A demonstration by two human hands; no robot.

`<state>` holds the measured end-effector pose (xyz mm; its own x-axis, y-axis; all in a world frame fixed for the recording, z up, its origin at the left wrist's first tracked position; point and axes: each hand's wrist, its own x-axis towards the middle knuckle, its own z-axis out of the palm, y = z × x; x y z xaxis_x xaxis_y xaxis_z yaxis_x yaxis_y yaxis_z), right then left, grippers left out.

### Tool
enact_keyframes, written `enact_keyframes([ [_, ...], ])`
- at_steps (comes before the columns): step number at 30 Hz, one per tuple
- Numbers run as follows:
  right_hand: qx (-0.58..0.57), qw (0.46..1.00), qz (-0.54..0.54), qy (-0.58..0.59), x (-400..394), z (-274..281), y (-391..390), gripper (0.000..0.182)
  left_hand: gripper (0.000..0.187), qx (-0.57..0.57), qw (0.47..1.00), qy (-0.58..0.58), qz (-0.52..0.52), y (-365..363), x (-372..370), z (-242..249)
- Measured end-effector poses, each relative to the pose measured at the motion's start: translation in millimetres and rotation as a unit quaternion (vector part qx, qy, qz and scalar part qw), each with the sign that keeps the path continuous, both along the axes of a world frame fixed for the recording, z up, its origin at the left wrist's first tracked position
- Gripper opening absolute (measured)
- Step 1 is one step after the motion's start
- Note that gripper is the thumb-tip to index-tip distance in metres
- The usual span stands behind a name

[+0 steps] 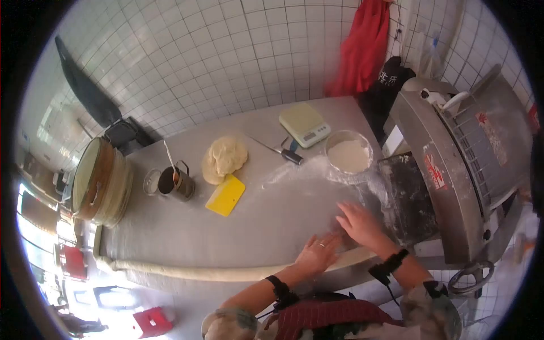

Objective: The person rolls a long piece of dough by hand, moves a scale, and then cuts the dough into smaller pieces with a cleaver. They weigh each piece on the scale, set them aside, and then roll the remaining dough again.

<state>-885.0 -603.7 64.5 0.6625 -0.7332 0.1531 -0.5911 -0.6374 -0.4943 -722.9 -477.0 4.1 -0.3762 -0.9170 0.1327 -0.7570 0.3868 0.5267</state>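
A long pale rope of dough (pixel 215 273) runs along the front edge of the steel table. My left hand (pixel 318 254), with a ring on one finger, lies flat at the rope, its fingers stretched out. Just to its right, my right hand (pixel 361 224) is over the floured tabletop with fingers apart, its wrist close to the rope. Neither hand holds anything. Farther back sits a lump of dough (pixel 226 157), with a yellow dough scraper (pixel 225 195) against its near side.
A bowl of flour (pixel 349 153), a kitchen scale (pixel 305 124) and a dark-handled tool (pixel 292 156) stand toward the back right. Left are a metal mug (pixel 182 186), a small glass (pixel 152 182) and stacked steamers (pixel 102 184). A dough machine (pixel 447 170) borders the right side.
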Motion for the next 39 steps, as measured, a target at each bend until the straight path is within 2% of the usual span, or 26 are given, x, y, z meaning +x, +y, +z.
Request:
enact_keyframes([
  [2,-0.041,0.998,0.032,-0.038,47.4,-4.0,-27.4,0.038,0.046,-0.023,0.991,0.092,0.095,-18.9,32.8,0.9],
  [4,-0.076,0.995,0.04,-0.053,94.9,-15.5,-57.7,0.039,0.042,0.126,0.959,0.117,0.225,-40.7,68.2,25.0],
  [7,-0.035,0.999,0.025,-0.013,160.4,-23.2,-102.8,0.042,0.042,0.109,0.954,0.082,0.267,-78.8,130.0,12.9],
  [9,-0.064,0.998,-0.024,0.012,192.3,-26.4,-133.0,0.041,0.044,0.11,0.902,0.227,0.349,-98.7,156.2,21.5],
  [10,-0.067,0.997,-0.029,0.014,200.2,-25.2,-147.1,0.041,0.044,0.109,0.904,0.229,0.344,-108.4,165.7,17.9],
  [12,-0.062,0.985,-0.155,0.047,215.3,-24.6,-173.2,0.042,0.046,0.218,0.82,0.412,0.332,-127.5,182.8,11.0],
  [13,-0.066,0.984,-0.16,0.048,217.3,-26.2,-188.1,0.042,0.046,0.217,0.822,0.414,0.326,-134.7,185.7,9.5],
  [15,-0.087,0.975,-0.174,0.109,212.5,-25.9,-223.3,0.042,0.052,0.285,0.728,0.531,0.327,-147.8,180.4,8.5],
  [16,-0.007,0.967,-0.199,0.156,211.5,-17.3,-236.9,0.043,0.052,0.281,0.733,0.535,0.313,-156.8,179.6,3.8],
  [17,-0.021,0.964,-0.212,0.157,210.5,-18.0,-252.7,0.043,0.052,0.27,0.732,0.537,0.321,-166.7,177.3,-2.2],
  [19,-0.008,0.944,-0.308,0.115,208.6,-41.2,-276.8,0.049,0.053,0.264,0.727,0.545,0.324,-189.3,167.5,-5.8],
  [20,-0.009,0.943,-0.31,0.12,207.2,-50.0,-290.3,0.049,0.053,0.233,0.723,0.571,0.312,-197.3,161.4,-6.7],
  [21,0.042,0.941,-0.293,0.165,205.2,-54.6,-303.5,0.045,0.052,0.203,0.716,0.595,0.303,-203.3,157.2,-8.5],
  [22,0.095,0.934,-0.276,0.208,201.9,-64.6,-314.7,0.042,0.052,0.21,0.711,0.597,0.307,-210.2,155.2,-12.1],
  [23,0.1,0.932,-0.274,0.214,199.2,-76.1,-322.9,0.042,0.055,0.214,0.71,0.612,0.274,-220.4,154.2,-16.2],
  [25,0.135,0.918,-0.355,0.115,193.1,-107.0,-340.0,0.049,0.057,0.222,0.704,0.628,0.245,-240.8,155.5,-23.7],
  [27,0.113,0.921,-0.349,0.134,189.7,-132.4,-352.3,0.049,0.06,0.279,0.663,0.666,0.197,-262.4,157.2,-30.9],
  [28,0.088,0.923,-0.345,0.148,188.9,-133.1,-351.4,0.049,0.06,0.283,0.661,0.666,0.198,-271.3,157.8,-37.0],
  [29,0.09,0.921,-0.347,0.151,183.9,-131.9,-350.6,0.049,0.06,0.288,0.692,0.629,0.204,-279.2,158.8,-42.5],
  [30,0.054,0.942,-0.273,0.188,183.3,-113.9,-341.2,0.049,0.061,0.293,0.723,0.59,0.208,-283.0,159.1,-46.7],
  [31,0.016,0.954,-0.201,0.221,183.0,-104.5,-336.0,0.053,0.061,0.298,0.725,0.587,0.202,-280.9,160.5,-49.2],
  [33,0.02,0.95,-0.26,0.17,187.8,-96.8,-334.4,0.059,0.059,0.279,0.639,0.695,0.178,-279.5,164.4,-50.1],
  [35,0.011,0.964,-0.264,0.016,185.3,-93.1,-331.4,0.069,0.061,0.283,0.624,0.693,0.223,-271.5,163.7,-23.6],
  [36,0.077,0.954,-0.289,-0.022,189.3,-56.1,-313.7,0.08,0.061,0.276,0.617,0.7,0.23,-268.0,161.7,-13.6],
  [37,0.143,0.953,-0.265,-0.041,188.6,-27.9,-304.1,0.078,0.062,0.269,0.608,0.707,0.24,-265.1,160.8,-11.0],
  [39,0.134,0.952,-0.27,-0.055,190.3,-4.0,-288.9,0.073,0.061,0.262,0.588,0.738,0.203,-267.2,162.7,-27.0],
])
